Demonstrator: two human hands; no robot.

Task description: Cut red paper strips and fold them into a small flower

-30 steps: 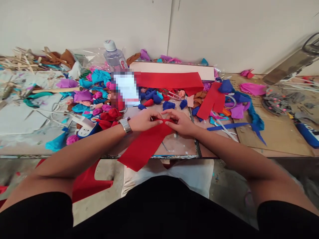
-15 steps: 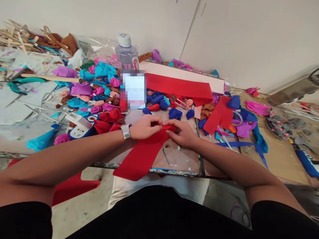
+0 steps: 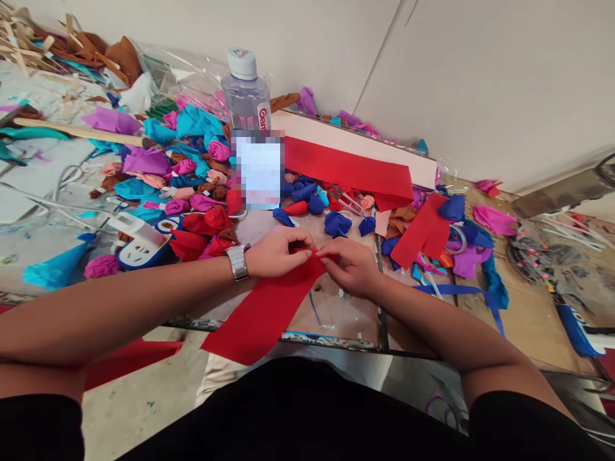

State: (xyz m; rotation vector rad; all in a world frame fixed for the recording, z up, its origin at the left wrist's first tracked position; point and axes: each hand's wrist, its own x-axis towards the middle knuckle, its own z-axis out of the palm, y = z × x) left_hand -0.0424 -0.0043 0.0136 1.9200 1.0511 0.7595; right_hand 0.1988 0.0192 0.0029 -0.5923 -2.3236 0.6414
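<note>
A long red paper strip [image 3: 269,307] lies across the table edge and hangs down toward my lap. My left hand [image 3: 278,251], with a silver watch on its wrist, pinches the strip's far end. My right hand [image 3: 350,266] meets it there, its fingers also closed on that same end, which is being folded or rolled between the fingertips. Small rolled paper flowers in red [image 3: 206,221], blue [image 3: 336,223], pink and turquoise lie just beyond my hands.
A plastic water bottle [image 3: 246,89] stands at the back, beside a wide red sheet [image 3: 346,169] on a pale board. Scissors [image 3: 346,198], a white glue gun [image 3: 139,237], wooden sticks [image 3: 72,131] and blue strips [image 3: 461,289] crowd the table. A wall closes the back.
My head has tilted left, so the scene has rotated. My fingertips have closed tighter on the strip's end, and the strip has shifted slightly toward me.
</note>
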